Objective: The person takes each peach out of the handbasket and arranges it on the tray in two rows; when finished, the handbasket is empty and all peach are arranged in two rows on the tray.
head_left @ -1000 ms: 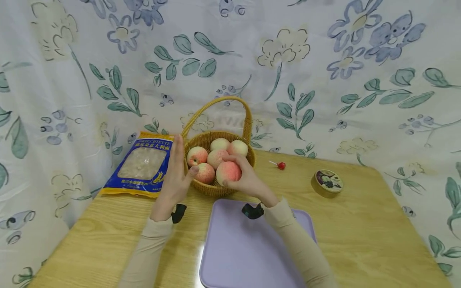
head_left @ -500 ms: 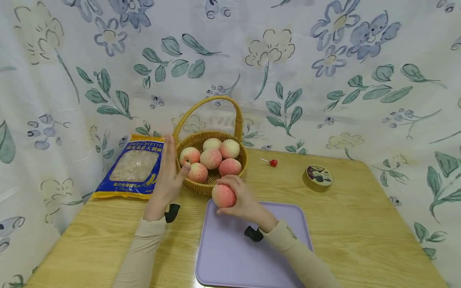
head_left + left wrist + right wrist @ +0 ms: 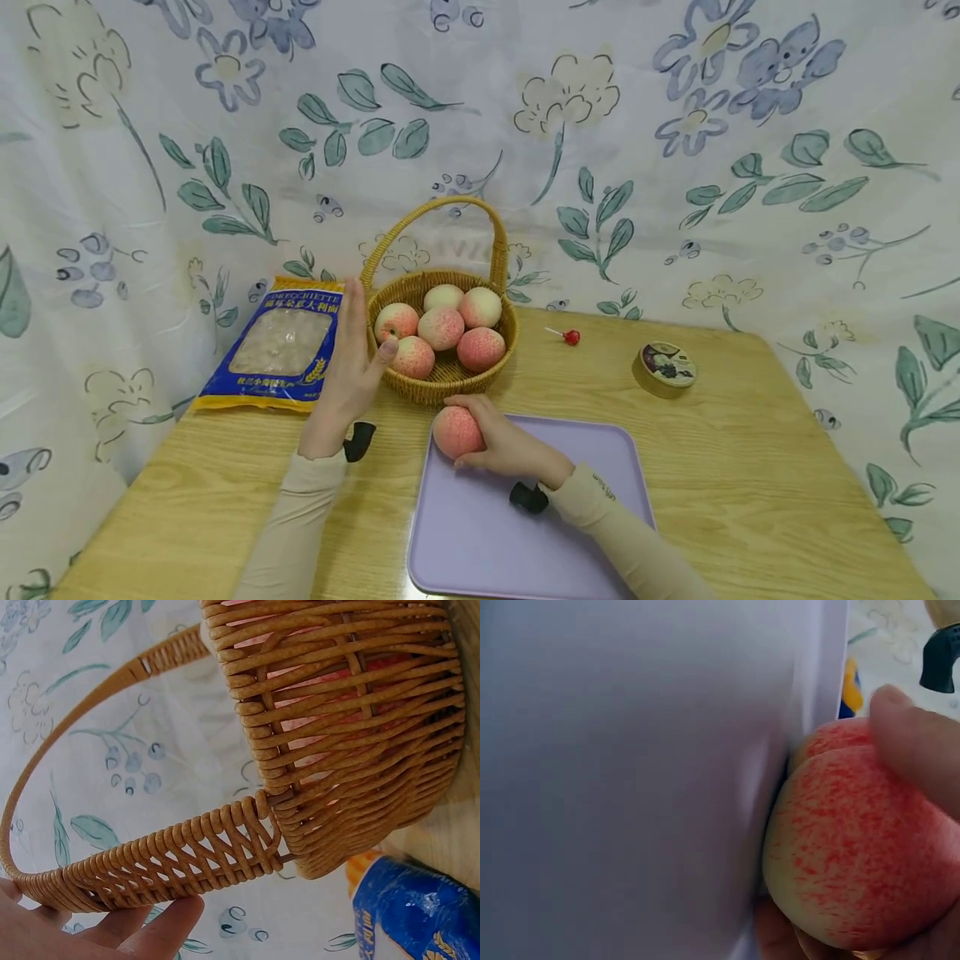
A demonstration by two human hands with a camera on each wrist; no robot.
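Observation:
My right hand [image 3: 507, 442] grips a pink-and-cream peach [image 3: 456, 432] between thumb and fingers. In the right wrist view the peach [image 3: 855, 847] sits against the surface of the lilac tray [image 3: 652, 772], at the tray's back left corner in the head view. My left hand [image 3: 348, 379] is held up at the left side of the wicker basket [image 3: 431, 387], fingers straight and thumb spread. In the left wrist view, its fingertips [image 3: 176, 919] lie right at the basket's woven handle [image 3: 172, 851]. Several peaches [image 3: 441, 328] lie inside the basket.
A blue-and-yellow bag of orecchiette pasta [image 3: 281, 342] lies left of the basket, partly behind the left hand. To the right are a red lollipop [image 3: 572, 337] and a round tin [image 3: 666, 369] on the wooden table [image 3: 757, 467]. A floral curtain [image 3: 480, 108] hangs behind.
My right hand has lifted the peach out of the basket and brought it forward and down onto the tray's back left corner. The left hand stays beside the basket.

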